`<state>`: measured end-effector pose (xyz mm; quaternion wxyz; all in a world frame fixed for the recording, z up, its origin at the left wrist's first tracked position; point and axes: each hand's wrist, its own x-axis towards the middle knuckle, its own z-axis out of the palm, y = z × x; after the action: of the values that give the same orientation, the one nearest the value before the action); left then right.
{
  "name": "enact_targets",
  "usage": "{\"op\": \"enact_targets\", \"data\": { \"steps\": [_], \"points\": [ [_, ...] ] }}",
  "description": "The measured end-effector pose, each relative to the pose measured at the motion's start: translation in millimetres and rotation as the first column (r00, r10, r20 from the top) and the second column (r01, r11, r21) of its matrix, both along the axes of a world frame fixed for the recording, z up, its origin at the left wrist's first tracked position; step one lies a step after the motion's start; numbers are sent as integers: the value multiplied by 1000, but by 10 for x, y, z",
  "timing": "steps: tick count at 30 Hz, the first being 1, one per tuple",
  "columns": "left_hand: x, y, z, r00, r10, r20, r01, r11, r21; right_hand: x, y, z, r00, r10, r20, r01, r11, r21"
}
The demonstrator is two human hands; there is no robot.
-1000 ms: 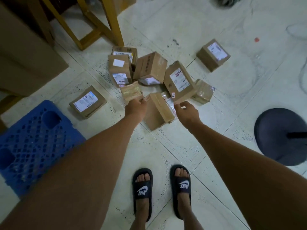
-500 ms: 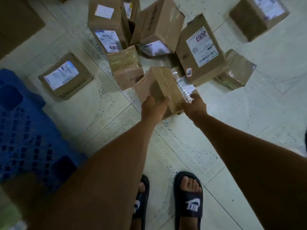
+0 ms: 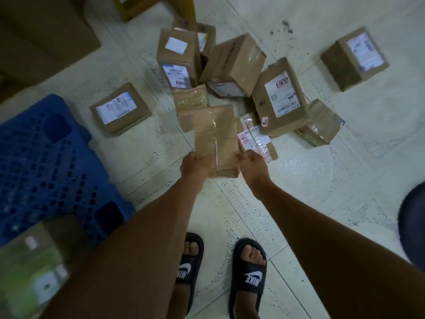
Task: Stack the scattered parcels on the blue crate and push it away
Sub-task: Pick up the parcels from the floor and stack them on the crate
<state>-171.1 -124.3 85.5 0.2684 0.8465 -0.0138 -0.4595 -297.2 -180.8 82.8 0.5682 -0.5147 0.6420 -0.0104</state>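
Observation:
I hold a plain taped brown parcel (image 3: 215, 139) above the floor, my left hand (image 3: 195, 165) gripping its near left corner and my right hand (image 3: 251, 165) gripping its near right edge. Beyond it several cardboard parcels lie scattered: a labelled one (image 3: 279, 97), a tilted one (image 3: 232, 63), an upright one (image 3: 177, 61), a flat one (image 3: 119, 107) near the crate, and one apart at far right (image 3: 354, 57). A flat labelled packet (image 3: 255, 139) lies just right of the held parcel. The blue perforated crate (image 3: 46, 162) sits on the floor at left.
A blurred box with a green side (image 3: 34, 272) sits at the lower left beside the crate. Large cardboard (image 3: 41, 31) and yellow frame legs (image 3: 128, 8) stand at the back left. A dark round base (image 3: 414, 226) is at the right edge. My sandalled feet (image 3: 220, 272) stand on the tiled floor.
Both hands moved onto the plain brown parcel and lifted it off the floor toward me. The flat labelled packet beneath it now shows. The view has swung down and left.

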Motion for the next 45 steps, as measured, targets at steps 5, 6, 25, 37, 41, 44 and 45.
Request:
{"op": "enact_targets", "data": {
  "steps": [5,6,25,37,41,44,45],
  "points": [
    [474,335,818,998,32,-47,-36,996,-80,365,-7,746,999,34,14,-34,999,-12],
    [585,428,950,995,63,-71,-70,992,-102,461,-8,863,995,101,1,-101,994,-48],
    [1758,2763,1447,871,486,-68,-491,860,-137,1978,2136,1408,928,370,-29,-368,906,-209],
    [1871,3776,389,846,89,526,-176,977,118,1986,2894,243,853,468,-232,-514,831,-213],
    [1894,3894,186,837,99,537,-189,975,114,2078,2984,41,849,478,-226,-523,822,-226],
    [1873,3885,19,874,33,485,-127,979,161,2134,3024,-46,852,482,-205,-521,821,-232],
    [1860,3874,-13,882,23,471,-113,980,165,2142,3031,-67,850,486,-201,-524,819,-235]
  ]
}}
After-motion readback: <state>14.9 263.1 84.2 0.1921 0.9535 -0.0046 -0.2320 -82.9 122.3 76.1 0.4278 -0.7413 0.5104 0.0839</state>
